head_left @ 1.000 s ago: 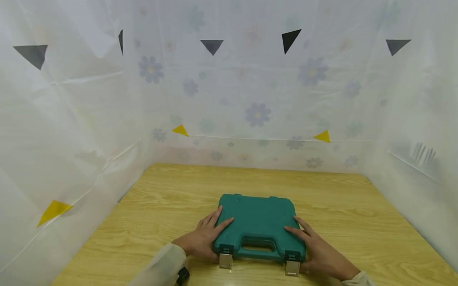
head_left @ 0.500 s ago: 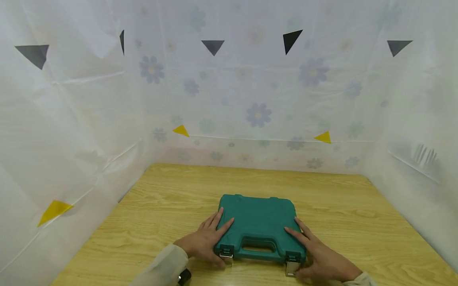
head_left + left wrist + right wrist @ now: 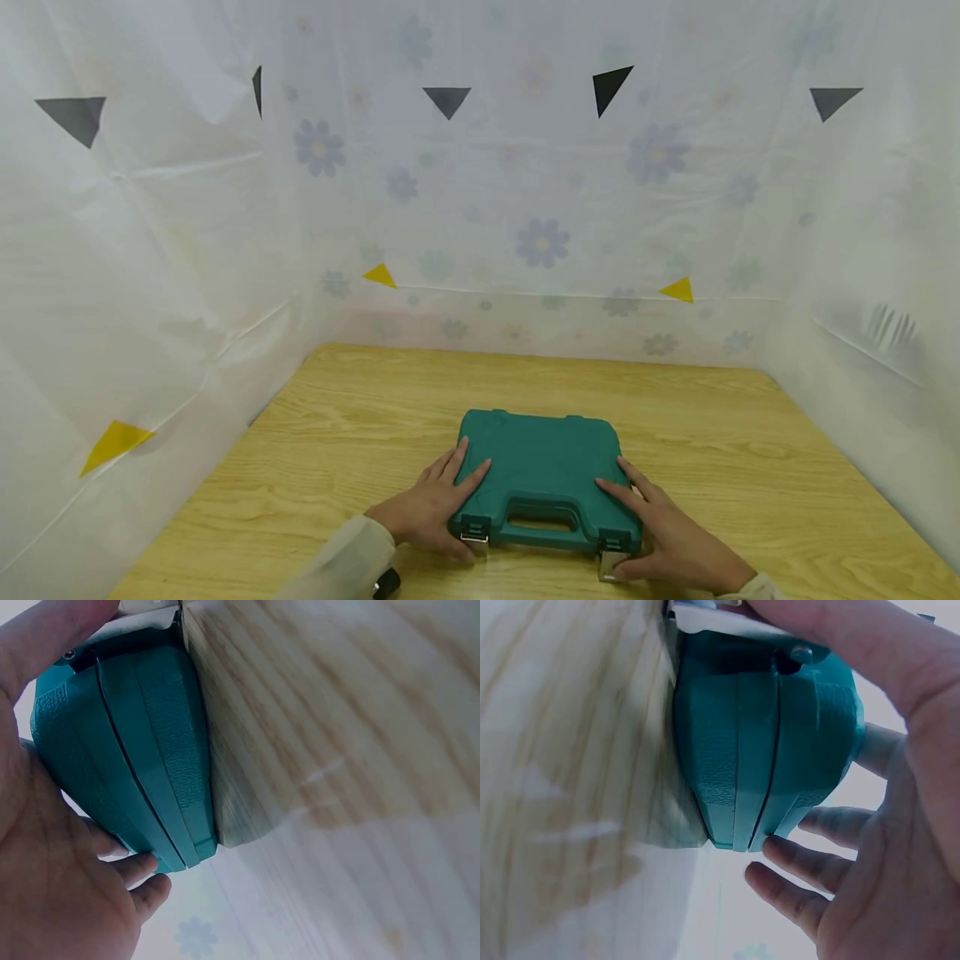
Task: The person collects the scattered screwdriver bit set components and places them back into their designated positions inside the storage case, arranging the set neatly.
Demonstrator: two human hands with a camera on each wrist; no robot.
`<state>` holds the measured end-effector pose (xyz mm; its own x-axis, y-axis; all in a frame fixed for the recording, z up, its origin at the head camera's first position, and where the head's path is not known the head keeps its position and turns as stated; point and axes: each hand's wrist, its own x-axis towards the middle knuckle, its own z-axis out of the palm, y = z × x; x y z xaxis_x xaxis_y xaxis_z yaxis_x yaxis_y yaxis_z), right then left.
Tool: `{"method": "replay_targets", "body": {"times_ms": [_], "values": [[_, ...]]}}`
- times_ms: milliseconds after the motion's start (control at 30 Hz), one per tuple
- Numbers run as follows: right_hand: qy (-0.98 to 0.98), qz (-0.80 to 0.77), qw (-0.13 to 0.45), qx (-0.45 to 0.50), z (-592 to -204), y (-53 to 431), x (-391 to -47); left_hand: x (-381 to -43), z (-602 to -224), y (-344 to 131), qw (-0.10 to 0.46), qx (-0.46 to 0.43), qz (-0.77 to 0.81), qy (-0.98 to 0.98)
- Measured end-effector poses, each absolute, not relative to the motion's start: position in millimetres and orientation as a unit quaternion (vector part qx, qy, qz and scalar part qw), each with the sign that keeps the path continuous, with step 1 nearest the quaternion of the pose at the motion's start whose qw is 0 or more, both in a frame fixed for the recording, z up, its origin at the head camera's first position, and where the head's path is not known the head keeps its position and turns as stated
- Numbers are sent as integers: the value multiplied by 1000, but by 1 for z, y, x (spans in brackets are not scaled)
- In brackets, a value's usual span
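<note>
A green plastic carrying case (image 3: 540,454) lies closed on the wooden table, its handle towards the person. Two metal latches, the left one (image 3: 474,546) and the right one (image 3: 611,567), hang swung out at its front edge. My left hand (image 3: 427,510) rests along the left side, fingers extended over the lid and edge, thumb at the left latch. On the other side my right hand (image 3: 678,537) lies likewise, its thumb touching the right latch. Both wrist views show fingers against the case's side walls (image 3: 150,750), with a thin seam between lid and base.
The wood-grain table (image 3: 360,400) is enclosed by pale sheeting (image 3: 480,192) with faint flowers at the back and both sides. Black and yellow triangles (image 3: 380,276) are stuck on it. A black item (image 3: 386,582) sits by the left sleeve.
Both thumbs have come from beside the front corners onto the latches. The fingers and the case have stayed nearly in place.
</note>
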<state>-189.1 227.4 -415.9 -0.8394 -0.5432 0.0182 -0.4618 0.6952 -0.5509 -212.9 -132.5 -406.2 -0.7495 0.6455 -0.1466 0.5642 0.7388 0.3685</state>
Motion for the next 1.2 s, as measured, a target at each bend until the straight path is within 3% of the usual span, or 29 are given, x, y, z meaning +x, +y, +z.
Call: {"method": "replay_targets", "body": {"times_ms": [667,1200], "values": [[926,-239,31,-291,-411,221,-190,-209,-407,-126,73,345,70,933],[930,-214,19,-298,-409,220,-189,-207,-405,-125,64,353,75,930]]}}
